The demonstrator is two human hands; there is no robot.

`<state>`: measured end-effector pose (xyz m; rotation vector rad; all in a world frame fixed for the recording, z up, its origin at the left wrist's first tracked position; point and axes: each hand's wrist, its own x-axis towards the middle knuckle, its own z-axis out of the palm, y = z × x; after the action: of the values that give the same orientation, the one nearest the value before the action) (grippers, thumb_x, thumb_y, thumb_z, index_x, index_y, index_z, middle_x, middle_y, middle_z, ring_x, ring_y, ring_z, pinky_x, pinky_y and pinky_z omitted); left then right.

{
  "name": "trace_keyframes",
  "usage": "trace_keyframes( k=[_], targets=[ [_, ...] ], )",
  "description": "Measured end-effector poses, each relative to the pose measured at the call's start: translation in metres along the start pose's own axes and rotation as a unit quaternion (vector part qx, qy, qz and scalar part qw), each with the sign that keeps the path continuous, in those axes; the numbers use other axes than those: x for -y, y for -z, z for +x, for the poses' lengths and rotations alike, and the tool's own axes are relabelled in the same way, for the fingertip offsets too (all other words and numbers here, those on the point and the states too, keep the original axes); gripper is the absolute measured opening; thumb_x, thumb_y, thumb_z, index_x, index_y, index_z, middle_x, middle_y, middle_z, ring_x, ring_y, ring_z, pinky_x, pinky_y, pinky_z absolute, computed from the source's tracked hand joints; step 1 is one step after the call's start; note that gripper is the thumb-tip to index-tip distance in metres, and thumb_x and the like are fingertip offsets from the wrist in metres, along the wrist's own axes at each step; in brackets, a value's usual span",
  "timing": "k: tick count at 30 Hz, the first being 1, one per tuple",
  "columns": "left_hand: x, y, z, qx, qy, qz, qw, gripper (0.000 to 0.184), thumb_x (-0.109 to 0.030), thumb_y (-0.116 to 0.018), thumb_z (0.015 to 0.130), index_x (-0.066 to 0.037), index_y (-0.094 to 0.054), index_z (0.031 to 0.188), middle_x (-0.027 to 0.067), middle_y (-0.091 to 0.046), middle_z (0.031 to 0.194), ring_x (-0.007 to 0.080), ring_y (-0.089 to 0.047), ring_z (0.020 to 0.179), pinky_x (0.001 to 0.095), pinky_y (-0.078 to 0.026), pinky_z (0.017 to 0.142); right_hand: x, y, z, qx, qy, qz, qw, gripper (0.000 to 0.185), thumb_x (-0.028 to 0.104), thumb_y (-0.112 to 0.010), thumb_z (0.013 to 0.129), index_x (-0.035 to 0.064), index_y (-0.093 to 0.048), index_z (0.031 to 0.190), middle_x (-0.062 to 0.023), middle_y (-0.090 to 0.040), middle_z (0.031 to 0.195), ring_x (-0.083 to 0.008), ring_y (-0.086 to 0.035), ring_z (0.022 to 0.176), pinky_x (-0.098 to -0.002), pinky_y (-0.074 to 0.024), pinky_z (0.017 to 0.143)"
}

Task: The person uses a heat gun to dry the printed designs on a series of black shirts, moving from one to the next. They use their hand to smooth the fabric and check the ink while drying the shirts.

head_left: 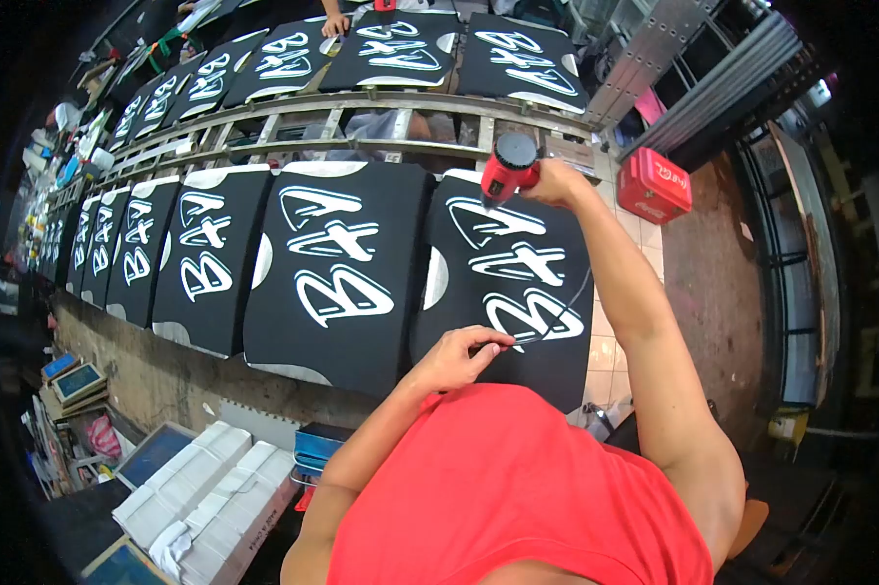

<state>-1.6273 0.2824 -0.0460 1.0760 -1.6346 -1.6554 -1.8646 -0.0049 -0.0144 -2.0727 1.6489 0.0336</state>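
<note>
My right hand (554,183) is wrapped round the grip of a red and black heat gun (507,168), held over the top of the nearest black printed panel (459,375) with white lettering. Pinched between the fingers of my left hand (462,357) is a thin dark cord (546,330), which curves up across the lower letters towards the right edge. A second black panel (351,253) with the same lettering lies just to the left.
More black panels (210,258) run in a row to the left. Behind a metal ladder-like rack (449,125) lies another row (522,63), with a person's hand (336,24) there. A red cooler box (654,185) stands at right, white cartons (186,483) at lower left.
</note>
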Motion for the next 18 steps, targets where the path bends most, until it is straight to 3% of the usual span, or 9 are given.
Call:
trace_keyframes(
  k=[7, 9, 13, 18],
  targets=[
    [0.004, 0.007, -0.003, 0.0, 0.007, -0.012, 1.0, 0.027, -0.012, -0.058, 0.101, -0.004, -0.072, 0.123, 0.0114, -0.073, 0.115, 0.0184, -0.07, 0.107, 0.0327, -0.054, 0.093, 0.044, -0.002, 0.009, 0.024, 0.017, 0.02, 0.999, 0.044, 0.039, -0.079, 0.076, 0.0084, -0.074, 0.107, -0.0168, -0.074, 0.079, -0.028, -0.072, 0.066, -0.0399, -0.0573, 0.064],
    [0.001, 0.008, -0.004, -0.007, 0.013, -0.001, 1.0, 0.027, -0.012, -0.058, 0.101, -0.004, -0.072, 0.123, 0.0115, -0.073, 0.116, 0.0184, -0.07, 0.108, 0.0328, -0.055, 0.093, 0.052, -0.016, 0.022, -0.046, 0.064, -0.061, 0.995, 0.049, 0.041, -0.08, 0.075, 0.0113, -0.074, 0.113, -0.0148, -0.076, 0.089, -0.0272, -0.074, 0.073, -0.04, -0.0593, 0.068],
    [0.004, 0.009, -0.005, -0.009, 0.005, -0.012, 1.0, 0.027, -0.012, -0.058, 0.101, -0.004, -0.072, 0.123, 0.0115, -0.073, 0.117, 0.0184, -0.07, 0.107, 0.0329, -0.055, 0.093, 0.074, -0.01, 0.019, 0.039, 0.043, 0.016, 0.998, 0.054, 0.048, -0.079, 0.076, 0.0118, -0.073, 0.116, -0.0156, -0.075, 0.086, -0.0267, -0.072, 0.071, -0.0394, -0.0593, 0.069],
    [0.006, 0.008, -0.007, -0.014, 0.013, -0.007, 1.0, 0.027, -0.013, -0.058, 0.102, -0.004, -0.072, 0.123, 0.0113, -0.074, 0.116, 0.0183, -0.071, 0.107, 0.0329, -0.055, 0.092, 0.075, -0.014, 0.02, 0.021, 0.053, 0.008, 0.998, 0.054, 0.049, -0.08, 0.076, 0.0164, -0.073, 0.118, -0.0151, -0.075, 0.086, -0.0264, -0.072, 0.071, -0.039, -0.0593, 0.068]
  ],
)
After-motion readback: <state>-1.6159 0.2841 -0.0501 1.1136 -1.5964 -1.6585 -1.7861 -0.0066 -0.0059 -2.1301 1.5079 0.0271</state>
